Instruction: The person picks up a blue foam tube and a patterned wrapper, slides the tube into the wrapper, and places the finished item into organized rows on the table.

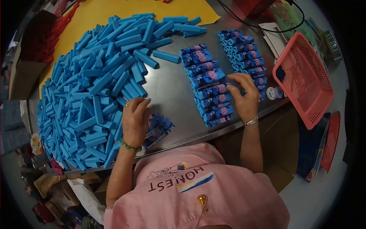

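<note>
My left hand (135, 118), with a green bead bracelet, is at the right edge of a large heap of blue three-sided tubes (95, 80). Its fingers are curled together, and whatever they may hold is hidden. Right beside it lies a small pile of dark blue printed wrappers (160, 128). My right hand (246, 95), wearing a silver bangle, has thumb and forefinger apart at the right side of a stack of wrapped tubes (207, 78). Nothing shows between these fingers. The wrapped tubes carry dark blue and pink print.
Another stack of wrapped tubes (244, 47) stands farther right. A pink perforated basket (305, 82) sits at the table's right edge, near small round containers (271, 93). A yellow sheet (183, 8) lies at the back; a black cable (263, 27) runs across the far right.
</note>
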A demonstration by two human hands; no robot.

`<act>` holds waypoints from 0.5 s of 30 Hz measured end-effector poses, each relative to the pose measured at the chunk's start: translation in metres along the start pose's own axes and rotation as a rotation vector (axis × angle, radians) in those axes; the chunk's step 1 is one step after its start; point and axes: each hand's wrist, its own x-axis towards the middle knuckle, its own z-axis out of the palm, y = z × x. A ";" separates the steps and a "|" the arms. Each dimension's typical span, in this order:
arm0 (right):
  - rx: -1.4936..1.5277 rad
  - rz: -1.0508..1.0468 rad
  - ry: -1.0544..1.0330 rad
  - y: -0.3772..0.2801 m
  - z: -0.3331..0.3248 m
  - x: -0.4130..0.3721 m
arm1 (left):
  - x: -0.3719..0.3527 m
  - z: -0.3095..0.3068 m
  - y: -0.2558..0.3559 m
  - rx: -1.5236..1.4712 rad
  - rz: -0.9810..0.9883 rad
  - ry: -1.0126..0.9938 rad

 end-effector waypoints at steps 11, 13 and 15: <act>0.241 -0.119 -0.146 -0.064 0.045 -0.030 | 0.053 0.022 -0.050 0.542 0.157 -0.174; 0.288 -0.129 -0.190 -0.067 0.056 -0.036 | 0.055 0.021 -0.049 0.531 0.168 -0.175; 0.370 -0.103 -0.262 -0.067 0.065 -0.041 | 0.050 0.013 -0.042 0.385 0.183 -0.125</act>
